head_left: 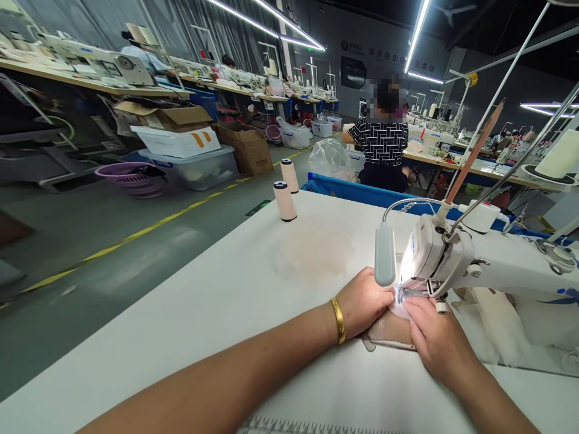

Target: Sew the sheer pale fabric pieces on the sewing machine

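Observation:
My left hand (365, 303), a gold bracelet at its wrist, is closed, thumb and fingers pinching at the edge of a beige fabric piece (392, 330) beside the presser foot. Opposite it, my right hand (438, 337) has its fingers together, pressing and gripping the right side of that fabric. Between the fingertips a small white label (398, 295) lies under the needle area of a white sewing machine (502, 253). A grey lamp (385, 256) on a bent metal neck hangs over the left fingers. Both palms are hidden.
Two pale thread cones (284, 202) stand at the far left of the white table (217, 313). A ruler (289, 425) lies along the near edge. Behind the table hangs a blue cloth bin (335, 185); a seated person (384, 141) works beyond. Boxes and a purple basket (133, 179) sit left.

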The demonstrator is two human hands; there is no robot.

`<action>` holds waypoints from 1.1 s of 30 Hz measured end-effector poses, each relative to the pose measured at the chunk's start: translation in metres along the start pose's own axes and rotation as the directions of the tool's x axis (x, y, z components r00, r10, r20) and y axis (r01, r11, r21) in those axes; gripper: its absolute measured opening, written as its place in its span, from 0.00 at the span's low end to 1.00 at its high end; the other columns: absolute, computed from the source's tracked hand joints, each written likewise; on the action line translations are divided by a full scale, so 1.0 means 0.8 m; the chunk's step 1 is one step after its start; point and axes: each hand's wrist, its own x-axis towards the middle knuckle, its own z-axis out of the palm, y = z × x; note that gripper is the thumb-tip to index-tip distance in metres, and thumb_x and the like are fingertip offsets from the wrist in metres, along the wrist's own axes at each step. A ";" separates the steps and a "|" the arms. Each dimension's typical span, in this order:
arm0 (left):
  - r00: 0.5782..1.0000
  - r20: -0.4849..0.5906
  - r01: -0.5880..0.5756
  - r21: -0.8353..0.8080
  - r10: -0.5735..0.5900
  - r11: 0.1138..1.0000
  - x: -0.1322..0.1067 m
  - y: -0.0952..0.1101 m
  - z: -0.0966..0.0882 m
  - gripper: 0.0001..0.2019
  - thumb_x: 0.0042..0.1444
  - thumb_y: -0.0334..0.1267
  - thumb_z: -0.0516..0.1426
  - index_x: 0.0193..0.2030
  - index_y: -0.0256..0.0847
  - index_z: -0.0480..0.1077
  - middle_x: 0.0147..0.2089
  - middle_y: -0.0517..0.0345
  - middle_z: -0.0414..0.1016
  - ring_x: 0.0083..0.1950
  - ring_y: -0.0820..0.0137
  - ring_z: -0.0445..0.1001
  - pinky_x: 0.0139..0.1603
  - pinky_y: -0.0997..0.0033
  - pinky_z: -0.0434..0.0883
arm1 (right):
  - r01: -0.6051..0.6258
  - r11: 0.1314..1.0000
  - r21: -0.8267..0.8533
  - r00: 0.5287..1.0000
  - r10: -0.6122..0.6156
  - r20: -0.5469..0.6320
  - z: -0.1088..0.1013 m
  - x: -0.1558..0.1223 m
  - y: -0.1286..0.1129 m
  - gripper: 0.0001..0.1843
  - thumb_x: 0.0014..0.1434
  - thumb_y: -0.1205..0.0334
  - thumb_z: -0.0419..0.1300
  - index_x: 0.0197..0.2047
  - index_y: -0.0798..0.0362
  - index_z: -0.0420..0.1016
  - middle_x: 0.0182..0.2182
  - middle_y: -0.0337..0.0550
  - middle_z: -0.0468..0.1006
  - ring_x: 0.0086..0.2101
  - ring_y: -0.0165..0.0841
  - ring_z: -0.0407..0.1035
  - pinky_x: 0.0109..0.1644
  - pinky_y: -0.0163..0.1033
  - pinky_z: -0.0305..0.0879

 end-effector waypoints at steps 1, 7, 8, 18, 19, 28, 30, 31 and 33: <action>1.000 0.002 0.005 -0.007 -0.005 1.000 0.000 -0.001 0.000 0.13 0.66 0.29 0.52 0.35 0.41 0.76 0.37 0.54 0.80 0.43 0.63 0.75 0.52 0.61 0.70 | 0.001 1.000 -0.006 1.000 -0.001 -0.004 0.001 -0.001 0.001 0.23 0.62 0.76 0.50 0.55 0.50 0.76 0.54 0.51 0.80 0.45 0.46 0.75 0.43 0.49 0.75; 0.998 0.050 0.048 -0.005 -0.048 0.999 0.005 0.003 -0.013 0.08 0.66 0.31 0.54 0.35 0.41 0.71 0.39 0.52 0.77 0.44 0.61 0.75 0.52 0.60 0.70 | -0.007 1.000 -0.008 0.999 0.007 -0.033 0.004 -0.004 0.003 0.25 0.65 0.74 0.50 0.60 0.50 0.75 0.56 0.51 0.80 0.49 0.47 0.75 0.46 0.51 0.78; 0.995 0.071 0.076 0.010 -0.076 0.997 0.006 0.006 -0.017 0.05 0.65 0.32 0.56 0.37 0.41 0.71 0.40 0.52 0.77 0.43 0.61 0.75 0.51 0.60 0.70 | -0.007 1.000 0.002 0.999 0.007 -0.036 0.003 -0.004 0.002 0.24 0.66 0.74 0.49 0.60 0.51 0.74 0.56 0.52 0.80 0.49 0.47 0.76 0.46 0.52 0.78; 0.991 0.109 0.072 0.089 -0.081 0.993 -0.005 0.038 -0.040 0.17 0.56 0.49 0.66 0.28 0.40 0.68 0.38 0.51 0.74 0.41 0.58 0.72 0.45 0.56 0.68 | 0.183 0.969 0.164 0.981 -0.169 -0.097 -0.019 -0.002 -0.016 0.23 0.69 0.74 0.49 0.63 0.50 0.67 0.56 0.50 0.79 0.55 0.44 0.73 0.55 0.52 0.74; 0.989 0.142 0.046 0.035 -0.051 0.998 -0.008 0.041 -0.042 0.17 0.56 0.50 0.66 0.29 0.40 0.69 0.38 0.53 0.74 0.39 0.61 0.72 0.43 0.58 0.68 | 0.180 0.969 0.169 0.983 -0.171 -0.066 -0.021 -0.002 -0.017 0.21 0.69 0.74 0.49 0.60 0.50 0.68 0.52 0.50 0.80 0.52 0.44 0.73 0.52 0.51 0.74; 0.989 0.149 0.012 -0.081 0.001 0.997 -0.019 0.039 -0.033 0.07 0.63 0.30 0.57 0.34 0.40 0.75 0.39 0.55 0.76 0.38 0.65 0.72 0.39 0.63 0.66 | 0.145 0.986 0.088 0.988 -0.148 0.032 -0.022 -0.009 -0.014 0.15 0.63 0.77 0.51 0.42 0.51 0.73 0.41 0.47 0.78 0.41 0.42 0.68 0.40 0.44 0.65; 0.993 0.112 -0.021 -0.105 0.033 0.994 -0.020 0.040 -0.029 0.05 0.62 0.30 0.59 0.34 0.40 0.75 0.42 0.55 0.79 0.41 0.64 0.73 0.43 0.61 0.67 | 0.156 0.983 0.096 0.988 -0.157 0.008 -0.023 -0.009 -0.014 0.16 0.63 0.77 0.51 0.44 0.51 0.74 0.42 0.47 0.78 0.41 0.42 0.69 0.42 0.45 0.64; 0.993 0.108 -0.031 -0.116 0.044 0.993 -0.021 0.041 -0.028 0.03 0.61 0.30 0.61 0.35 0.40 0.75 0.43 0.55 0.80 0.43 0.63 0.74 0.45 0.61 0.67 | 0.155 0.983 0.099 0.988 -0.156 0.006 -0.023 -0.009 -0.015 0.16 0.63 0.77 0.51 0.45 0.51 0.74 0.41 0.47 0.79 0.41 0.42 0.69 0.42 0.45 0.64; 0.992 0.120 -0.032 -0.118 0.046 0.992 -0.022 0.042 -0.027 0.01 0.60 0.32 0.64 0.37 0.40 0.76 0.43 0.56 0.81 0.42 0.62 0.74 0.45 0.59 0.68 | 0.151 0.983 0.107 0.988 -0.153 0.008 -0.023 -0.008 -0.016 0.16 0.63 0.76 0.51 0.46 0.51 0.74 0.40 0.46 0.79 0.40 0.42 0.69 0.41 0.44 0.63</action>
